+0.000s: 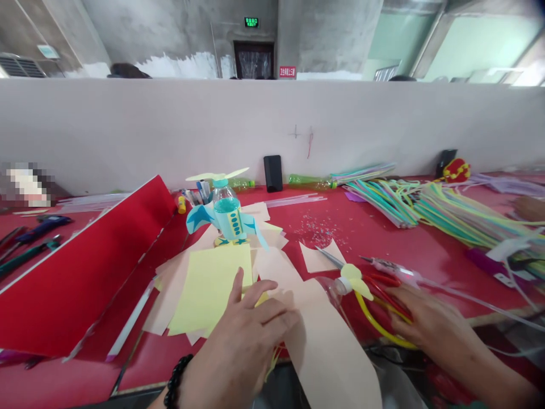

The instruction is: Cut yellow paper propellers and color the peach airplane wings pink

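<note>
Red table [383,241], left hand [240,341], right hand [430,324], one bottle [225,207].

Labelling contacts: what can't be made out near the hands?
Head view:
Yellow paper under the left hand: part hidden by that hand.
Right hand on red tubes: grip hidden by its fingers.
Hand at far right: cut off by the edge.
Pixelated object at left: blurred.

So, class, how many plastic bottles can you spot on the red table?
4. A clear bottle stands upright wearing paper fins, a green bottle lies behind it, another lies further right, and a clear one sits by the right hand. Others may be hidden.
</note>
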`<state>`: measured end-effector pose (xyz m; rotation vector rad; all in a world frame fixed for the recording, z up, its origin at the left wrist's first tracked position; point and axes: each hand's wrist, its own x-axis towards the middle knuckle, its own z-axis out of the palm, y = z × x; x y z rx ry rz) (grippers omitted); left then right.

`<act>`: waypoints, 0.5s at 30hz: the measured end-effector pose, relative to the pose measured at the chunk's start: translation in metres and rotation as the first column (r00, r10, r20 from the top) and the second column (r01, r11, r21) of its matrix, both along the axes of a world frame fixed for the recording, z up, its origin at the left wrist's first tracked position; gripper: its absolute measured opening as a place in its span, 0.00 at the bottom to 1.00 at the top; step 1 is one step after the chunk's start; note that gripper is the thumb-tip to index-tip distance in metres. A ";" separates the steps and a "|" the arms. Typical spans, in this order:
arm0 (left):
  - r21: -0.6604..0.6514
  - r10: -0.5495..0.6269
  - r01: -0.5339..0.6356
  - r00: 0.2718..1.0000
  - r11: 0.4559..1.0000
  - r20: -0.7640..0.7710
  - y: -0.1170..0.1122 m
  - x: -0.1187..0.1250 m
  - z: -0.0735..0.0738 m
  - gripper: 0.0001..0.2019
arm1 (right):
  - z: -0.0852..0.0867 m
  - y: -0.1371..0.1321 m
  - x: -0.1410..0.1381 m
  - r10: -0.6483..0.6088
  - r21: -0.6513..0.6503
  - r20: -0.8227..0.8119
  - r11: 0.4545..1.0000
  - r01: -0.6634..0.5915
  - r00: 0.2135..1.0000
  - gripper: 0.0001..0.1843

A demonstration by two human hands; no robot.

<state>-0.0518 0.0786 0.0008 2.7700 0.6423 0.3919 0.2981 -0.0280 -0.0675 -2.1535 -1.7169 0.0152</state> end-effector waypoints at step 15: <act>-0.033 0.031 -0.030 0.999 0.999 0.021 0.003 0.003 -0.005 0.23 | 0.072 0.078 0.050 0.105 -0.139 0.324 0.988 -0.063 0.940 0.18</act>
